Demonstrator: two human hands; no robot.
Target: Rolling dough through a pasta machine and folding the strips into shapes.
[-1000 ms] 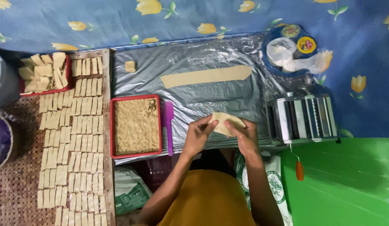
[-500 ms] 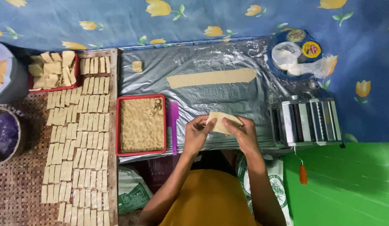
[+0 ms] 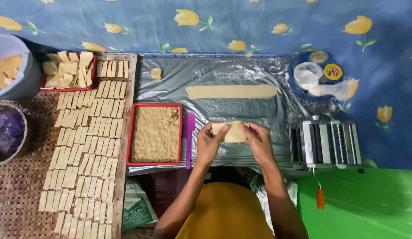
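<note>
Both hands hold a small folded piece of pale dough [image 3: 232,132] above the grey plastic sheet [image 3: 259,106]. My left hand [image 3: 210,144] grips its left end, my right hand [image 3: 258,140] its right end. A long flat dough strip [image 3: 231,91] lies on the sheet farther away. Left of my hands stands a red tray [image 3: 156,134] full of crumbly brown filling, with a purple scraper [image 3: 188,137] beside it.
A metal pasta roller [image 3: 326,144] stands to the right. Several rows of filled dough pieces [image 3: 86,146] cover a woven mat at the left. A second red tray [image 3: 67,70] of pieces, a bucket [image 3: 13,66], a bowl [image 3: 9,132] and a blue flour dish [image 3: 319,75] are around.
The dough piece between my hands has been folded over and pressed flatter. My hands stayed in the same place above the sheet.
</note>
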